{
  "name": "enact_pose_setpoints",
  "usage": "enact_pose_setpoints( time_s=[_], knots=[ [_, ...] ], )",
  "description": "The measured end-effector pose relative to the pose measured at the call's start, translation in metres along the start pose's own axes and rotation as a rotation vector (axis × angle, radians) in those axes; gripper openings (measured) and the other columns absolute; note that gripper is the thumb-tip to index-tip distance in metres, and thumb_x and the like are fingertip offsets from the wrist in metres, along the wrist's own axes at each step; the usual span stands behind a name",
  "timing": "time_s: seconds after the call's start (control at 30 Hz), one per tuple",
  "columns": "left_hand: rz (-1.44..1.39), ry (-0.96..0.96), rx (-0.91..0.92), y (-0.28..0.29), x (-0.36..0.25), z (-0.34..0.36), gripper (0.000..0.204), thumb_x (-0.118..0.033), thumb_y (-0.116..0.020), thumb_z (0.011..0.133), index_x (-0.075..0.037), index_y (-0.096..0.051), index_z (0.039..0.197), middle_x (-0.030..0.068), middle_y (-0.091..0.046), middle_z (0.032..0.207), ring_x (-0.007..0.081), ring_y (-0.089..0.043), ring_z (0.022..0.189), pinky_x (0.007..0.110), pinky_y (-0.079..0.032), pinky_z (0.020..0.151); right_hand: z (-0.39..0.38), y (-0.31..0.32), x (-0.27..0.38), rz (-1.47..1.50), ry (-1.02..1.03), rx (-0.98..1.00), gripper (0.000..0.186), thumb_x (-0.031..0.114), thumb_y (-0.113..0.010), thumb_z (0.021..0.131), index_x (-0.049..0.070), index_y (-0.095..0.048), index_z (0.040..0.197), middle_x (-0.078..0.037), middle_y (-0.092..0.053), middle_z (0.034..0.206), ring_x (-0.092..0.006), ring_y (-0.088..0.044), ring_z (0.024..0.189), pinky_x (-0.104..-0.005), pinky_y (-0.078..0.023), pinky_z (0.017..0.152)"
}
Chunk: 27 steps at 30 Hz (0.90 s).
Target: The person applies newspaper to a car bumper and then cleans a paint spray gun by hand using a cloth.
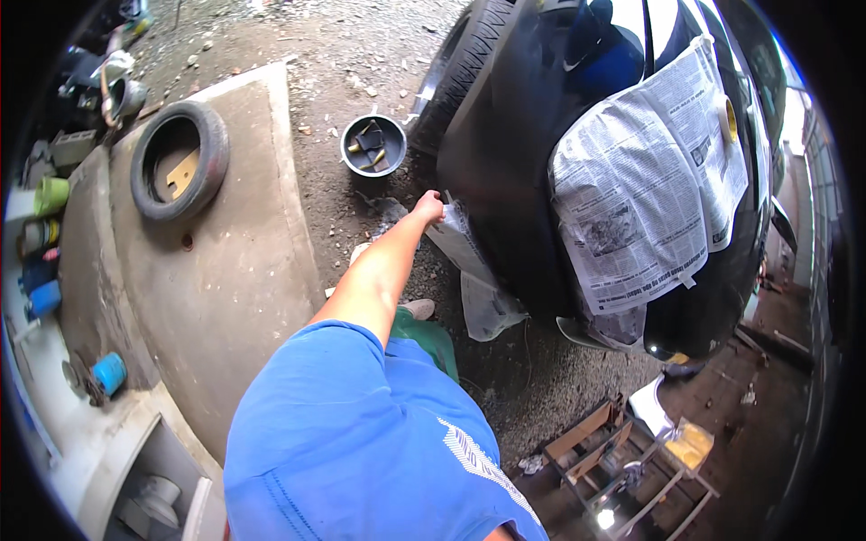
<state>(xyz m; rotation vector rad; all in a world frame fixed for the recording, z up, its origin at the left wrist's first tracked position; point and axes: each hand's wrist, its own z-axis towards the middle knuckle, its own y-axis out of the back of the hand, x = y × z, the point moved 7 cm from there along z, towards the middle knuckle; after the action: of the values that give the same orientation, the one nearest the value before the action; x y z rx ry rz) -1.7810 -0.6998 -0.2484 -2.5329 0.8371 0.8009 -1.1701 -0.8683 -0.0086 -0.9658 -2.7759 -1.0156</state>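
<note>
The left hand [433, 208] grasps a paper sheet [460, 237], probably light, tearable, best held edgewise; right hand unseen, state indeterminable.

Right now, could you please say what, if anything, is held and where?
The left hand is at the upper end of the leftmost newspaper; whether it grips or presses cannot be told. The right hand is out of view.

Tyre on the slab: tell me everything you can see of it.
The tyre is a worn-looking, dark grey ring, apparently rubber, with no wheel in it. It lies on its side on the concrete-looking slab, left of the bucket. A tan piece shows inside its opening; whether they touch is unclear.
</note>
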Motion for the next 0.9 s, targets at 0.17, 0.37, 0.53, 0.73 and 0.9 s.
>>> enact_pose_setpoints(
  time_s=[0.17, 0.37, 0.53, 0.73, 0.9],
  knots=[
    [0.053, 0.059, 0.152, -0.014, 0.007, 0.012, 0.032, -0.005, -0.048, 0.088, -0.005, -0.060, 0.118, 0.0092, -0.063, 0.081, 0.0165, -0.061, 0.061, 0.031, -0.051, 0.051, -0.030, -0.024, 0.007, 0.039, -0.045, -0.026, 0.029, 0.020, -0.060, 0.094, 0.003, -0.060, 0.117, -0.006, -0.066, 0.087, -0.0133, -0.062, 0.070, -0.0284, -0.050, 0.060],
    [0.018, 0.125, 0.161, -0.008, 0.002, 0.015, 0.015, -0.012, -0.059, 0.088, -0.008, -0.061, 0.074, 0.0021, -0.056, 0.064, 0.0127, -0.052, 0.052, 0.028, -0.041, 0.044, -0.040, -0.041, 0.015, 0.063, -0.052, -0.023, 0.030, 0.020, -0.060, 0.094, 0.002, -0.060, 0.118, -0.006, -0.066, 0.087, -0.0132, -0.061, 0.070, -0.0285, -0.050, 0.061],
    [-0.145, 0.186, 0.185, -0.011, 0.012, -0.016, 0.005, -0.014, -0.055, 0.092, -0.010, -0.057, 0.089, -0.0010, -0.055, 0.070, 0.0081, -0.053, 0.057, 0.024, -0.045, 0.049, -0.043, -0.054, 0.010, 0.090, -0.069, -0.021, 0.030, 0.020, -0.060, 0.094, 0.002, -0.060, 0.118, -0.006, -0.066, 0.086, -0.0131, -0.061, 0.070, -0.0286, -0.049, 0.061],
    [-0.269, 0.103, 0.201, 0.014, 0.016, -0.053, 0.014, -0.024, -0.061, 0.090, -0.012, -0.056, 0.094, -0.0012, -0.057, 0.077, 0.0065, -0.054, 0.059, 0.020, -0.044, 0.048, -0.035, -0.067, 0.008, 0.102, -0.045, 0.012, 0.031, 0.020, -0.060, 0.094, 0.002, -0.060, 0.118, -0.006, -0.065, 0.085, -0.0130, -0.060, 0.070, -0.0287, -0.049, 0.062],
    [0.232, -0.036, 0.280, 0.006, -0.043, -0.090, 0.038, -0.035, -0.071, 0.086, -0.011, -0.060, 0.114, -0.0010, -0.062, 0.085, 0.0089, -0.055, 0.068, 0.025, -0.045, 0.055, -0.033, -0.077, 0.002, 0.119, -0.030, 0.008, 0.031, 0.020, -0.060, 0.094, 0.002, -0.060, 0.118, -0.006, -0.065, 0.084, -0.0129, -0.060, 0.069, -0.0288, -0.049, 0.063]
  ],
)
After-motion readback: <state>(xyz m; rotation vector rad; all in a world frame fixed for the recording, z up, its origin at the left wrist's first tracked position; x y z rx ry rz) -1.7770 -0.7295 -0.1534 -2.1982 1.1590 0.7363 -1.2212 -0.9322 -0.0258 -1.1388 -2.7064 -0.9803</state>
